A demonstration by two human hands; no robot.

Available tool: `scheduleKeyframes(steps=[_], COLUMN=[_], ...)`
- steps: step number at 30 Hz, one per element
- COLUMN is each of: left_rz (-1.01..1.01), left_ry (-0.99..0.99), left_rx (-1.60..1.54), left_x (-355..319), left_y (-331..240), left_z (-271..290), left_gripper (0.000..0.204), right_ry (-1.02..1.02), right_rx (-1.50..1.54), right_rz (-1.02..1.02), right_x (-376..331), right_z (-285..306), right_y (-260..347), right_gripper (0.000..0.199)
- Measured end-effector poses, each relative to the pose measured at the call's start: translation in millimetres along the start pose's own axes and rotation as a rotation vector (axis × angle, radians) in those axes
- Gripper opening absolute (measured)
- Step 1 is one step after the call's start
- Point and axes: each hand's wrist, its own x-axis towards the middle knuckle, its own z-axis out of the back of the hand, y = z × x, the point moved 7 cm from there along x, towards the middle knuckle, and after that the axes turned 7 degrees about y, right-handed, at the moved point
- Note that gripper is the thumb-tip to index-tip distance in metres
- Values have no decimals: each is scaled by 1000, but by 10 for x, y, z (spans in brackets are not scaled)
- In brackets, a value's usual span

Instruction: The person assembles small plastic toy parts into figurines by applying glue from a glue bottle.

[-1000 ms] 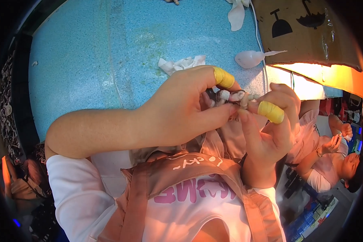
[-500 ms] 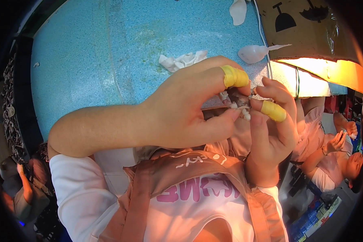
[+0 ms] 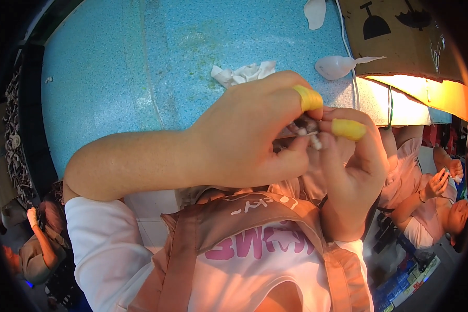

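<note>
Left hand [image 3: 257, 130] and right hand [image 3: 356, 161] pinch one small, blurred beaded piece [image 3: 315, 141] between them; I see them closer together than just before, so fine handling, I judge, continues.

Your finger wraps [image 3: 348, 129] are plain yellow, the small held pieces [image 3: 315, 141] whitish and dark, your apron [image 3: 213, 218] dusky orange with white lettering, your counter [image 3: 99, 93] speckled blue, the squeeze bulb [image 3: 334, 67] milky white, and the carton [image 3: 400, 49] brown with black symbols.
</note>
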Motion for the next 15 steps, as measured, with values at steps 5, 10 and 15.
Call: scheduleKeyframes(steps=[5, 10, 15], left_rz=[706, 644, 488], left_ry=[51, 197, 257], left_rx=[-1037, -1014, -890], left_x=[-53, -108, -23], left_y=[222, 155, 89], left_z=[-193, -185, -152], left_gripper=[32, 48, 59], right_ry=[-255, 54, 44], right_rx=[436, -117, 43], right_rz=[-41, 184, 145], right_x=[-144, -74, -86], right_z=[156, 16, 50], right_y=[-164, -34, -181], right_gripper=[37, 59, 63])
